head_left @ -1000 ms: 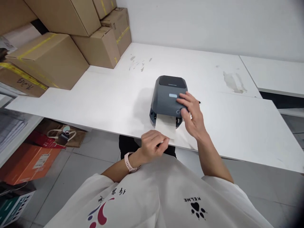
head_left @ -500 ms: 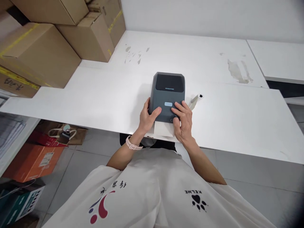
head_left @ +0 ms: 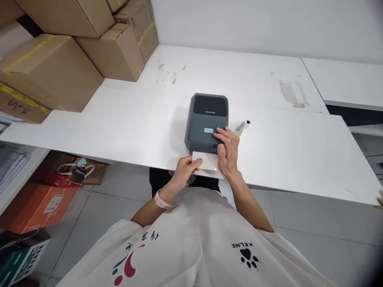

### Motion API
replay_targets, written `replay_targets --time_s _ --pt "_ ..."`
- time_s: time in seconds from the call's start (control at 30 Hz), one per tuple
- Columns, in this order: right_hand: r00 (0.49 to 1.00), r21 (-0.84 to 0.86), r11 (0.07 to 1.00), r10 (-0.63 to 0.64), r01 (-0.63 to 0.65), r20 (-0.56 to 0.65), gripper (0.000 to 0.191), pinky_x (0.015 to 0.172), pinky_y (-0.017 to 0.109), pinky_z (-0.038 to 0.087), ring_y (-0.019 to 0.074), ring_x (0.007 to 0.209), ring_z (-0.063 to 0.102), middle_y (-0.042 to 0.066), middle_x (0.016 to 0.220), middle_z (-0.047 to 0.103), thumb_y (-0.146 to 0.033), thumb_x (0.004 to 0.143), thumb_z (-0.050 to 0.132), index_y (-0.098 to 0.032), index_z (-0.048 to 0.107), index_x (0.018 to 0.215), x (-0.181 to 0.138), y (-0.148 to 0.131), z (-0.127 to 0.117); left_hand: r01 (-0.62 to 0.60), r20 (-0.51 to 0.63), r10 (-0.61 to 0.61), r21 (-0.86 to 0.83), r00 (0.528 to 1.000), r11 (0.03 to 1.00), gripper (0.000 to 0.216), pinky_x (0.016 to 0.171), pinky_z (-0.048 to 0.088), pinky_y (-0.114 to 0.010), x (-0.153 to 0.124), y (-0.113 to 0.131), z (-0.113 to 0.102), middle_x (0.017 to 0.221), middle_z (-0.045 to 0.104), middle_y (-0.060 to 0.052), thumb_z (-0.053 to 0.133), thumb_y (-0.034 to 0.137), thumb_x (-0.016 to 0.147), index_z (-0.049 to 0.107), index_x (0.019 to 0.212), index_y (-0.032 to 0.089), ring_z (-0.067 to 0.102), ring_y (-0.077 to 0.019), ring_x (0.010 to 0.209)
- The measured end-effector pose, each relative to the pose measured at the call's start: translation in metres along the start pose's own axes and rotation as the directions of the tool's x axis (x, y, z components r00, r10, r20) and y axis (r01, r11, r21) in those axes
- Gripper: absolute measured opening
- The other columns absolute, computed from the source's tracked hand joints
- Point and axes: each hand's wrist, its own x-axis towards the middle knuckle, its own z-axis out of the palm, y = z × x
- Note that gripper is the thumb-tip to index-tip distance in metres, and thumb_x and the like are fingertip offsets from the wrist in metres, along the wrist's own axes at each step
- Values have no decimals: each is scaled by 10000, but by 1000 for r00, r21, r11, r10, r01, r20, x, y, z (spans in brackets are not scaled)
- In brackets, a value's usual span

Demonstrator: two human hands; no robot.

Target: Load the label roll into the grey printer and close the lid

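Observation:
A dark grey label printer (head_left: 206, 119) sits near the front edge of a white table (head_left: 125, 119). A white paper strip (head_left: 206, 161) comes out of its front slot. My left hand (head_left: 184, 169) pinches the left corner of that strip between thumb and fingers. My right hand (head_left: 228, 150) lies on the printer's front right part, fingers stretched over its top, near a light blue button. A pink watch is on my left wrist.
Cardboard boxes (head_left: 56, 67) are stacked at the table's back left. A small white roll core (head_left: 242, 126) lies right of the printer. A second white table (head_left: 344, 83) stands at the right. Orange and teal boxes (head_left: 32, 203) and a bag sit on the floor at left.
My left hand left the printer's left side and took hold of the paper strip at the slot. My right hand stays on the printer's front. The view shifted slightly.

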Motion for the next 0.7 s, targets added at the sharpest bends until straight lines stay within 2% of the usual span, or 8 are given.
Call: replay_targets --time_s 0.13,0.27,0.37,0.43,0.47,0.53,0.6,0.7 --pt "999 -51 999 18 -15 50 451 1136 537 422 290 1399 537 74 1357 665 -431 1095 272 -334 585 1405 7 -5 -4 -45 22 45 20 999 999 499 565 259 -262 6 5 -4 572 393 57 758 553 773 477 583 187 329 -78 568" --pt "994 -223 975 48 -24 101 406 1095 534 395 290 1237 602 71 1299 669 -466 1084 359 -359 686 1301 19 -16 -8 -39 51 35 76 998 996 536 565 270 -267 4 -3 -10 559 431 45 728 611 796 487 574 186 355 -87 563" --pt "991 -314 949 55 -15 118 303 1183 574 272 297 1264 588 57 1280 694 -441 1062 474 -356 715 1223 28 -22 -10 -129 -89 139 115 986 985 561 578 314 -274 3 -8 -14 540 386 46 644 593 882 433 546 197 354 -95 556" --pt "989 -307 952 50 -6 137 274 1233 593 183 297 1348 552 45 1306 694 -425 1060 493 -355 706 1217 27 -22 -9 -240 -271 274 152 923 959 507 622 390 -274 5 -6 -17 584 444 31 575 549 944 470 589 203 430 -112 594" --pt "987 -288 958 52 -6 152 278 1244 600 162 299 1397 521 43 1350 679 -422 1063 487 -357 692 1239 25 -21 -9 -291 -348 342 191 873 937 442 676 442 -276 7 -3 -18 665 540 12 550 529 965 545 663 205 515 -127 665" --pt "984 -231 973 70 -31 165 324 1242 616 183 309 1488 439 54 1499 589 -433 1069 461 -366 638 1332 14 -16 -8 -344 -398 440 291 805 893 344 865 524 -308 14 4 -20 1035 709 -55 508 522 990 679 976 224 658 -178 990" --pt "984 -157 984 112 -90 138 431 1219 634 252 332 1550 355 84 1647 427 -474 1063 445 -371 521 1475 -2 -11 -6 -354 -328 474 364 817 861 467 1096 493 -379 21 11 -22 1453 618 -100 443 552 1014 621 1322 249 566 -222 1369" --pt "974 -39 974 224 -222 44 575 1181 659 327 344 1549 364 122 1689 360 -529 1057 404 -375 338 1607 -21 -6 -3 -356 -192 455 397 869 846 602 1277 355 -449 29 19 -24 1658 450 -96 366 592 1031 511 1504 248 369 -235 1574"
